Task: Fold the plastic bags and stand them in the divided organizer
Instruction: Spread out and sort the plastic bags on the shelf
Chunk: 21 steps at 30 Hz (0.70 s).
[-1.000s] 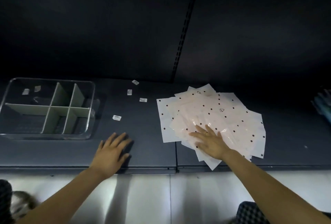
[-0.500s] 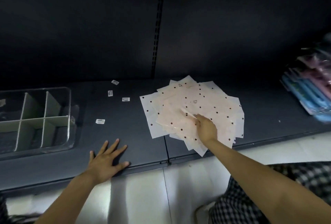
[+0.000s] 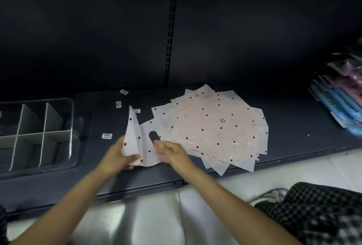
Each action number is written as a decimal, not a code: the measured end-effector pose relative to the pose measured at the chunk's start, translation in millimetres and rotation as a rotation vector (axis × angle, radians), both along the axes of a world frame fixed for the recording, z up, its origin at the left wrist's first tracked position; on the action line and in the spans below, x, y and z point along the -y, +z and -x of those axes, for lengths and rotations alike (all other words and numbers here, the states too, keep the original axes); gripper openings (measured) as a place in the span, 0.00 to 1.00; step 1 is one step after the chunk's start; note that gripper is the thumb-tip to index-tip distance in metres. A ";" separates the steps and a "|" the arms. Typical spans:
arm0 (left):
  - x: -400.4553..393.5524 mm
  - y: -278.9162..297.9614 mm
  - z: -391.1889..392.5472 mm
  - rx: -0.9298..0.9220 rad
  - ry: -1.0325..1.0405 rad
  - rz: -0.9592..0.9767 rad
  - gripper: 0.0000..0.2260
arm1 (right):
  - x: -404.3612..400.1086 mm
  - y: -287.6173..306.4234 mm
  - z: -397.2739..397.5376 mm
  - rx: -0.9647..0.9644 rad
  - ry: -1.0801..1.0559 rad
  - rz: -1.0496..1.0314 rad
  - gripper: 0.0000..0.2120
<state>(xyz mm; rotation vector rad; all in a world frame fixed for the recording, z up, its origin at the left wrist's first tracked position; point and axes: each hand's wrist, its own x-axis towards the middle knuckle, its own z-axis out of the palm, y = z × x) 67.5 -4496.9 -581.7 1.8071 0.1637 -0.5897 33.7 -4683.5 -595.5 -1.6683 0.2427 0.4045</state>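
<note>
A fanned pile of pale pink plastic bags with black dots (image 3: pixel 213 125) lies on the dark shelf. One dotted bag (image 3: pixel 141 140) with an oval handle hole has been pulled to the pile's left, and its left part is lifted upright. My left hand (image 3: pixel 117 156) grips that bag's lower left edge, thumb on top. My right hand (image 3: pixel 170 152) rests on the bag's right side by the handle hole; its grip is blurred. The clear divided organizer (image 3: pixel 68 127) stands at the far left with grey dividers and nothing in the compartments that show.
Small white sticker labels (image 3: pixel 107 136) lie scattered on the shelf (image 3: pixel 293 137) between organizer and bags. Blue and pink packaged goods (image 3: pixel 340 99) are stacked at the right edge. A slotted upright (image 3: pixel 170 29) runs up the dark back wall. Pale floor and my checked trouser leg (image 3: pixel 323 215) lie below.
My left hand has left the shelf edge and taken hold of one bag. My right hand has drawn that bag leftward off the pile, and its left side now stands lifted.
</note>
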 end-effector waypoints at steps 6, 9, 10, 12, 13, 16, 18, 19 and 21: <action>-42.1 -0.7 -48.8 0.159 -0.202 -0.624 0.31 | 127.6 -19.7 -29.2 0.192 -0.111 0.924 0.27; -44.3 -8.5 -51.8 0.415 -0.330 -1.187 0.38 | 182.6 -25.7 -46.3 0.050 -0.027 1.153 0.33; -42.4 -11.2 -51.3 0.536 -0.357 -1.316 0.39 | 194.9 -27.1 -50.5 -0.008 0.024 1.204 0.34; -34.0 -21.0 -45.7 0.631 -0.416 -1.326 0.35 | 209.6 -29.7 -55.9 -0.098 0.111 1.270 0.35; -28.3 -29.1 -39.3 0.581 -0.467 -1.246 0.32 | 213.7 -31.3 -57.5 -0.117 0.111 1.276 0.33; -16.2 -57.5 -16.4 0.312 -0.625 -1.029 0.27 | 216.7 -34.9 -57.8 -0.077 -0.005 1.168 0.26; -20.7 -70.8 -6.2 0.305 -0.690 -0.988 0.29 | 212.8 -30.0 -58.2 0.032 -0.082 1.006 0.16; -25.8 -73.7 -3.6 0.348 -0.726 -0.976 0.30 | 208.9 -24.5 -58.7 0.094 -0.099 0.932 0.10; -37.7 -73.3 -2.6 0.437 -0.830 -0.923 0.33 | 193.0 -6.2 -59.7 0.207 -0.085 0.776 0.06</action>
